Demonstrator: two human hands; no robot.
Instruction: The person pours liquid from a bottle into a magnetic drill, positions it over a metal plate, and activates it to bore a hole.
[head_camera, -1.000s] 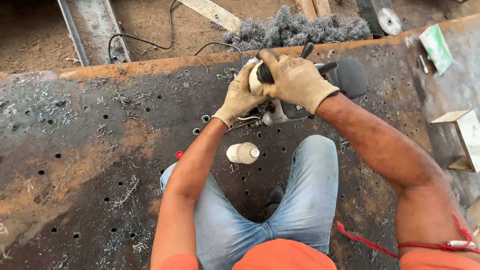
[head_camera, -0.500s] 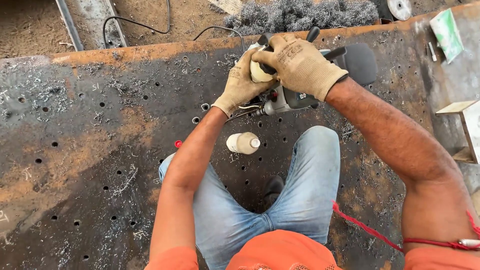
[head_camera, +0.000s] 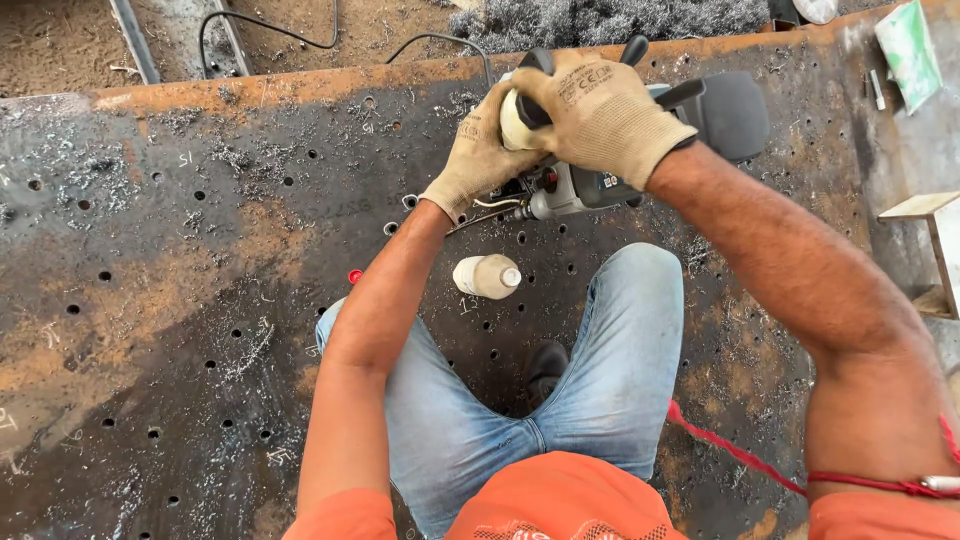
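plate (head_camera: 180, 300): rusted steel, rough and matt, drilled with holes, strewn with metal swarf
drill (head_camera: 620, 150): grey metal body, matt black plastic housing and handles
gloves: tan knitted cloth, worn on left hand (head_camera: 478, 150) and right hand (head_camera: 600, 115)
bottle (head_camera: 487, 276): cream plastic, smooth
jeans (head_camera: 620, 370): faded blue denim
cord (head_camera: 735, 450): red twisted

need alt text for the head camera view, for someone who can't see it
Two gloved hands, left hand and right hand, grip a grey drilling machine standing on a rusty, hole-dotted steel plate. A small pale bottle lies on the plate between the person's knees, with metal shavings scattered about.
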